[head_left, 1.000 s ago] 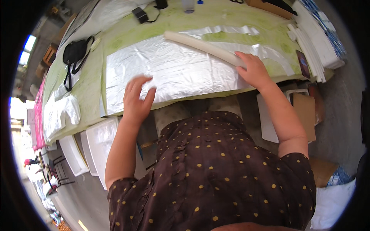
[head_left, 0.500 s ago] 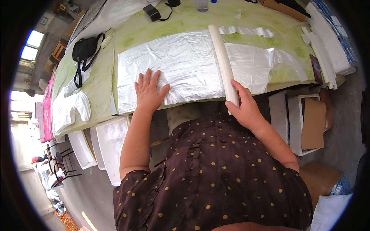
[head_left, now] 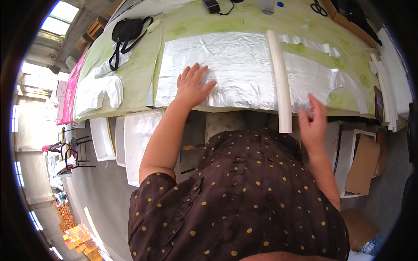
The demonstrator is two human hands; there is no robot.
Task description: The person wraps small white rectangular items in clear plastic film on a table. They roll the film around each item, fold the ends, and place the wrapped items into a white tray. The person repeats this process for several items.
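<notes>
A shiny, translucent plastic bag (head_left: 235, 56) lies flat on the green-covered table (head_left: 183, 28), with handle-like strips at its right end. Across it rests a long off-white tube (head_left: 280, 82), whose near end juts past the table's front edge. My left hand (head_left: 193, 87) is open, spread on the bag left of the tube. To the right of the tube, by the front edge, my right hand (head_left: 314, 124) is apart from it, fingers parted, slightly blurred and holding nothing.
Another white plastic bag (head_left: 102, 93) and a black pouch with a strap (head_left: 127, 30) lie at the left. At the right are a phone (head_left: 378, 104), white rolls (head_left: 385, 91) and scissors (head_left: 319, 8). White bins (head_left: 141, 143) stand below the table.
My right hand has let go of the tube and moved to its right. The tube still lies across the bag. My left hand stays spread on the plastic while the view has shifted.
</notes>
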